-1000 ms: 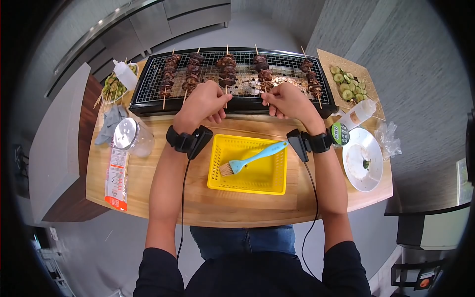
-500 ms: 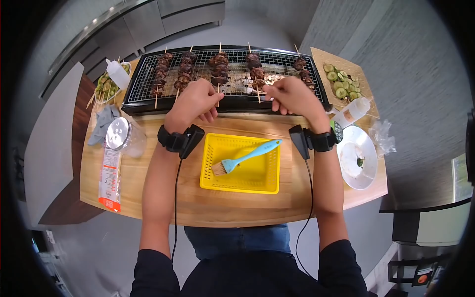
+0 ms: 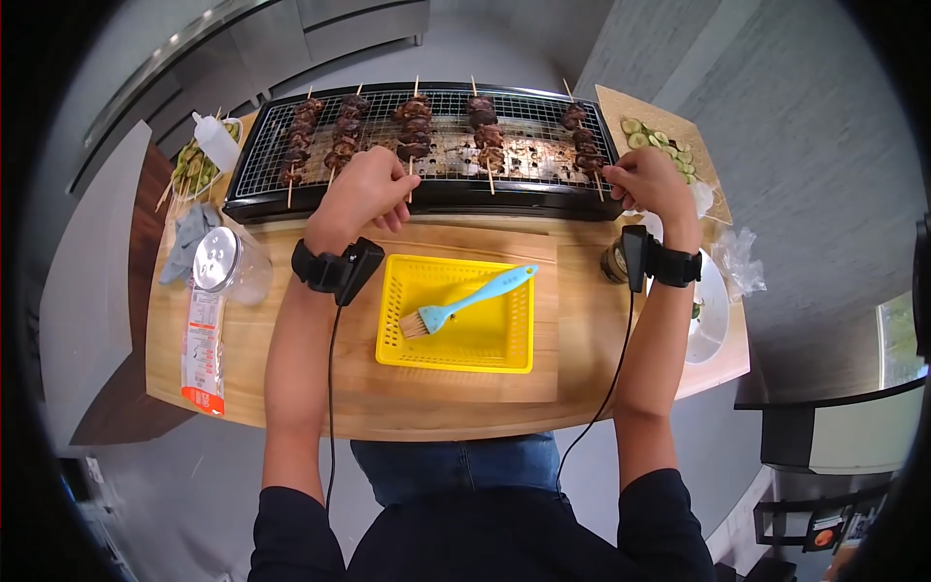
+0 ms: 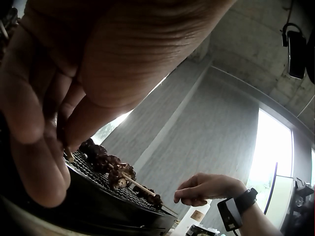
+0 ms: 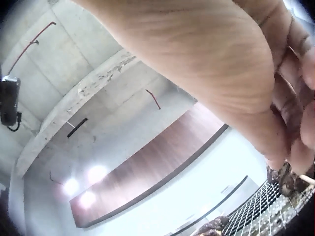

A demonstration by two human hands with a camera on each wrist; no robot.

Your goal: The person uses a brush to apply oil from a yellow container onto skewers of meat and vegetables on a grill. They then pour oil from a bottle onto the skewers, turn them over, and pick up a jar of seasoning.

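Note:
Grilled meat skewers lie across the wire rack of a black tabletop grill (image 3: 485,202), their stick ends over its near edge. My left hand (image 3: 364,189) pinches the stick end of the middle skewer (image 3: 415,131); that stick end (image 4: 70,156) shows under thumb and finger in the left wrist view. At the grill's right end, my right hand (image 3: 659,184) is beside the near end of the rightmost skewer (image 3: 579,131), fingers loosely bent and holding nothing. Its fingertips come right up by the stick (image 5: 308,180) in the right wrist view. The fourth skewer (image 3: 485,131) lies untouched between the hands.
A yellow basket (image 3: 456,364) holding a blue basting brush (image 3: 475,296) sits on a wooden board in front. Left are a lidded jar (image 3: 233,267), a packet (image 3: 202,349) and a squeeze bottle (image 3: 215,144). Right are a white plate (image 3: 713,320), cucumber slices (image 3: 655,141) and crumpled plastic (image 3: 742,262).
My right hand has left the fourth skewer's stick end and moved right to the rightmost skewer. My left hand stays at the middle skewer's stick. The head view has shifted slightly.

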